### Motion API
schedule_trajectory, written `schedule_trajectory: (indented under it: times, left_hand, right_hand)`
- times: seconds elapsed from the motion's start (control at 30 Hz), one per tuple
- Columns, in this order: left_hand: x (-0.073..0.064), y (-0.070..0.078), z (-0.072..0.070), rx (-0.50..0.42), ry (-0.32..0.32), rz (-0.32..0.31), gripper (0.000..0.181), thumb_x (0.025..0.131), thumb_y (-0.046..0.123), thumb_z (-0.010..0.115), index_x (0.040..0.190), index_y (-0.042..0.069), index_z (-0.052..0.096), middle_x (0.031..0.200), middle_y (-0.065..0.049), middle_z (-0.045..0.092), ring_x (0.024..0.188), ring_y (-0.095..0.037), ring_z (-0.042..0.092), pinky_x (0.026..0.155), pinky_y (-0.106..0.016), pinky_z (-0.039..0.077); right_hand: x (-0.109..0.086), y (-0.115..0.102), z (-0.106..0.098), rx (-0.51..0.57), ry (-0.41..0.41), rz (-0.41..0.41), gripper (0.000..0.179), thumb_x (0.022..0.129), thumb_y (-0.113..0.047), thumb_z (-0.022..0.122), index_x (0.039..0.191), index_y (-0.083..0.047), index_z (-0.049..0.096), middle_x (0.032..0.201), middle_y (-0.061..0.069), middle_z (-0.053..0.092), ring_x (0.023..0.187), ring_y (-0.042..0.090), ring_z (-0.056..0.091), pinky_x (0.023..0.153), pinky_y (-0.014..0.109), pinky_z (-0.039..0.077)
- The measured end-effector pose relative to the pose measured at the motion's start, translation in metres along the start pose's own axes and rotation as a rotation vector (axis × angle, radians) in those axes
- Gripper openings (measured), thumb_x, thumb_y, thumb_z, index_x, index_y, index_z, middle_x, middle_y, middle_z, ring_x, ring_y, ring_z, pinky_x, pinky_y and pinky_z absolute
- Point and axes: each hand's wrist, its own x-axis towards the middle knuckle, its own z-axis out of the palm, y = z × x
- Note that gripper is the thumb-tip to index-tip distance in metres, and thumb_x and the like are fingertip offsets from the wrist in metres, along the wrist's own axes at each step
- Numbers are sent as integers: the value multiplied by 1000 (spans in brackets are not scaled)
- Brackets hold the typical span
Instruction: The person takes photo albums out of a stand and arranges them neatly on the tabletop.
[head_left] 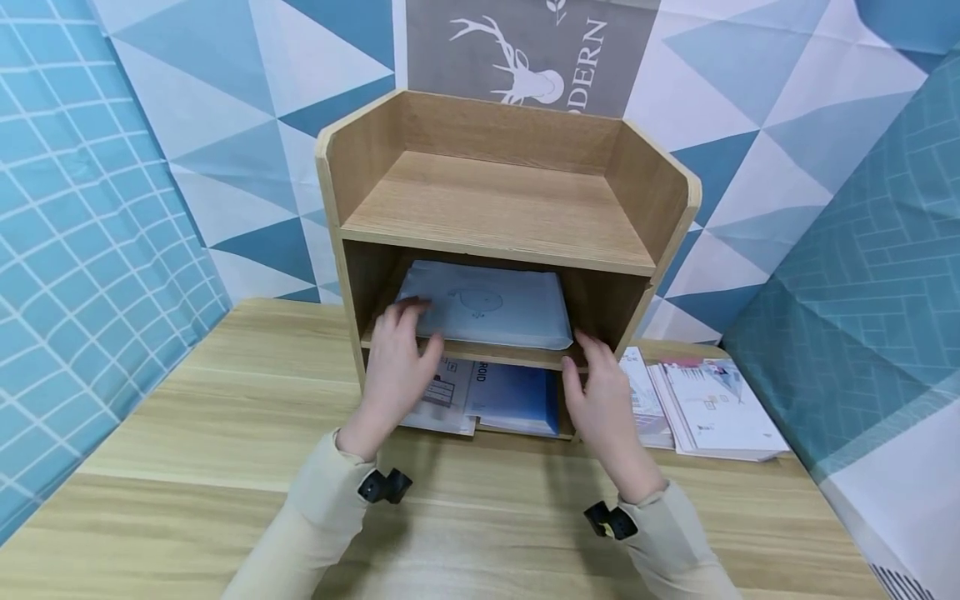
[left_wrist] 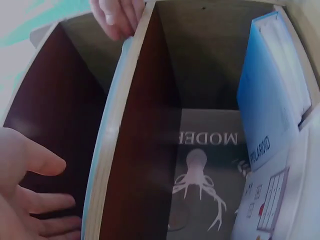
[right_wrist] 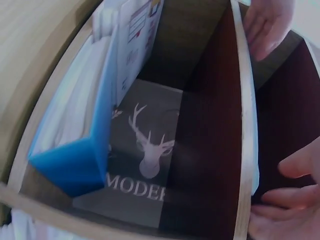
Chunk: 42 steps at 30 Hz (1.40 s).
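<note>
Head view shows a pale folder (head_left: 495, 307) on the shelf (head_left: 510, 200), at its middle level, between the left hand (head_left: 397, 354), toward the shelf's left side, and the right hand (head_left: 604, 390), toward its right. Both hands stand apart, fingers relaxed; contact with the folder is unclear.

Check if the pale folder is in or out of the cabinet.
In: the pale folder lies flat on the middle shelf.

A shelf unit (head_left: 480, 200) is standing on a desk (head_left: 225, 400), with stacked books (head_left: 723, 408) lying to its right. On its middle shelf (head_left: 517, 356), a flat book (head_left: 498, 312) is lying between the left hand (head_left: 393, 354) and right hand (head_left: 602, 392); two booklets (head_left: 516, 400) are sitting below.
</note>
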Motion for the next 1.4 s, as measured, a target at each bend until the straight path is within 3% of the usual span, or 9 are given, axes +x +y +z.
schedule_trajectory:
  times: [0.13, 0.33, 0.57, 0.77, 1.07, 1.4]
  left_hand:
    - [7, -3, 2, 98, -66, -77, 50, 85, 21, 54, 127, -5, 46, 128, -24, 42, 114, -39, 42, 96, -49, 34]
    - [16, -5, 2, 205, -119, -93, 59, 85, 27, 54, 130, -9, 40, 126, -29, 42, 110, -44, 45, 92, -53, 38]
    - [21, -5, -2, 171, -201, -155, 65, 86, 33, 55, 132, -9, 37, 129, -29, 40, 111, -42, 47, 91, -52, 41]
    - [28, -9, -3, 134, -184, -197, 58, 88, 31, 53, 128, -10, 42, 121, -27, 47, 105, -39, 50, 84, -52, 44]
    - [31, -8, -7, 209, -250, -170, 49, 90, 29, 51, 113, -14, 50, 106, -27, 53, 83, -34, 55, 68, -48, 49]
    - [28, -10, -10, 209, -253, -160, 49, 88, 32, 55, 109, -12, 55, 109, -26, 55, 83, -33, 58, 70, -48, 50]
  right_hand:
    - [6, -5, 6, -29, -55, 63, 41, 91, -15, 52, 126, 6, 47, 120, 24, 52, 108, 38, 51, 87, 50, 44]
    - [16, -7, 13, -33, -44, 113, 42, 92, -18, 49, 125, 8, 46, 117, 27, 52, 104, 40, 53, 83, 50, 46]
    - [29, -5, 19, -54, -29, 169, 43, 92, -22, 50, 124, 7, 49, 112, 29, 55, 97, 44, 56, 80, 52, 47]
    - [37, -4, 22, -51, -51, 233, 45, 93, -28, 46, 125, 4, 49, 114, 26, 56, 91, 44, 58, 74, 52, 48]
    - [38, -6, 24, -107, -37, 229, 39, 92, -27, 48, 118, 1, 56, 94, 27, 62, 80, 42, 60, 64, 52, 46]
    - [31, -5, 22, -68, -23, 201, 40, 92, -24, 50, 121, 3, 55, 106, 28, 61, 89, 42, 60, 71, 52, 48]
